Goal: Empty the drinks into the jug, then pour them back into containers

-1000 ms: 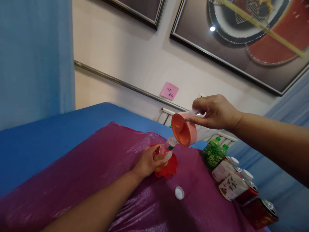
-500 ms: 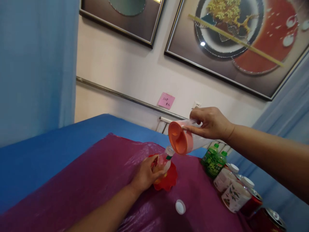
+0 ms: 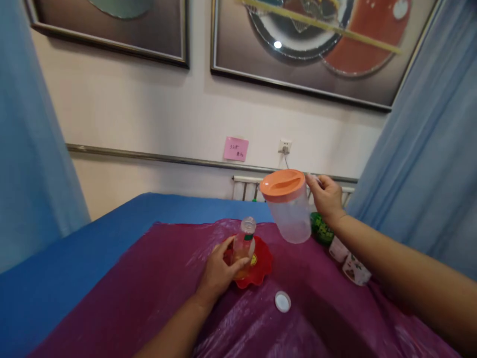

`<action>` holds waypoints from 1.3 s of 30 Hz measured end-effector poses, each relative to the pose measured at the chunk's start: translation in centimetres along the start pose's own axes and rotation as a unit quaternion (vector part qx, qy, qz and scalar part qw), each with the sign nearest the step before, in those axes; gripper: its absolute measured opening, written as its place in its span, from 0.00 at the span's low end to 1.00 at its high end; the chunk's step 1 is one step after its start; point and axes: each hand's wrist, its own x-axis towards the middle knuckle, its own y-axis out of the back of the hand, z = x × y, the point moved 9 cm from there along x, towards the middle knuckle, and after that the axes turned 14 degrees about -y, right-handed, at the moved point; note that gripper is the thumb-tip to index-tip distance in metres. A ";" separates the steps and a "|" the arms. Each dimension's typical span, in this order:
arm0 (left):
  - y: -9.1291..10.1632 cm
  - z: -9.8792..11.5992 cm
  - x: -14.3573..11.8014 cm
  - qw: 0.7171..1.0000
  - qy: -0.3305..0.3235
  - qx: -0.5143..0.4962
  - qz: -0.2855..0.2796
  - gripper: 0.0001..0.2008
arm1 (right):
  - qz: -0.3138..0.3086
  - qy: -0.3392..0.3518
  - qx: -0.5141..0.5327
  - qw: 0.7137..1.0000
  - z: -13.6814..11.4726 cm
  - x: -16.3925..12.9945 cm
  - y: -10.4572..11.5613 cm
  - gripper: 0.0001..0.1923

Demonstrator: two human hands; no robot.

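Two hands work around the red dish (image 3: 261, 271) on the surface (image 3: 149, 288): the left hand (image 3: 218, 271), forearm stretched forward, has its grip closed around the small bottle (image 3: 243, 246) standing upright in the dish, while the right hand (image 3: 326, 196), raised right of it, has its grip closed on the handle of the clear pitcher (image 3: 288, 209), held upright in the air.

A white cap (image 3: 282, 301) lies on the purple sheet (image 3: 149, 283); green bottles (image 3: 321, 229) stand beside white bottles (image 3: 348, 258).
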 end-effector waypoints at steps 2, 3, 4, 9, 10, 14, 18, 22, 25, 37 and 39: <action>-0.2 -0.3 0.1 1.000 0.001 0.004 -0.002 0.31 | 0.032 -0.073 0.016 0.997 5.1 -1.0 0.2 0.31; -0.3 -0.4 0.2 1.000 0.004 0.007 0.000 0.32 | 0.042 -0.096 0.017 0.994 7.3 -1.7 0.1 0.31; -0.4 -0.6 0.2 1.000 0.008 0.009 0.001 0.32 | 0.050 -0.113 0.019 0.992 9.3 -2.5 0.0 0.32; -0.4 -1.0 0.4 0.999 0.030 0.016 0.011 0.33 | 0.076 -0.177 0.040 0.980 15.8 -5.3 -0.7 0.32; -0.4 -0.9 0.5 0.999 0.030 0.015 0.010 0.33 | 0.079 -0.185 0.045 0.978 16.5 -5.6 -0.8 0.32; -0.4 -1.0 0.8 0.999 0.034 0.024 0.011 0.35 | 0.081 -0.202 0.071 0.973 17.8 -6.3 -1.0 0.31; -0.4 -1.5 0.7 0.999 0.039 0.020 0.015 0.37 | 0.087 -0.204 0.092 0.971 17.6 -7.2 -0.2 0.26; -0.4 -1.8 0.5 0.998 0.040 -0.004 0.041 0.39 | 0.118 -0.173 0.082 0.974 15.5 -10.6 2.6 0.23; -0.6 -1.7 0.4 0.997 0.037 -0.023 0.057 0.39 | -0.054 -0.112 0.024 0.992 12.2 -14.8 1.1 0.15; -0.6 -1.6 0.2 0.995 0.044 -0.056 0.075 0.38 | -0.411 -0.036 -0.237 0.880 10.5 -25.0 -4.7 0.11; -0.6 -1.7 0.2 0.995 0.047 -0.053 0.074 0.38 | -0.391 -0.023 -0.219 0.894 9.9 -24.7 -4.5 0.15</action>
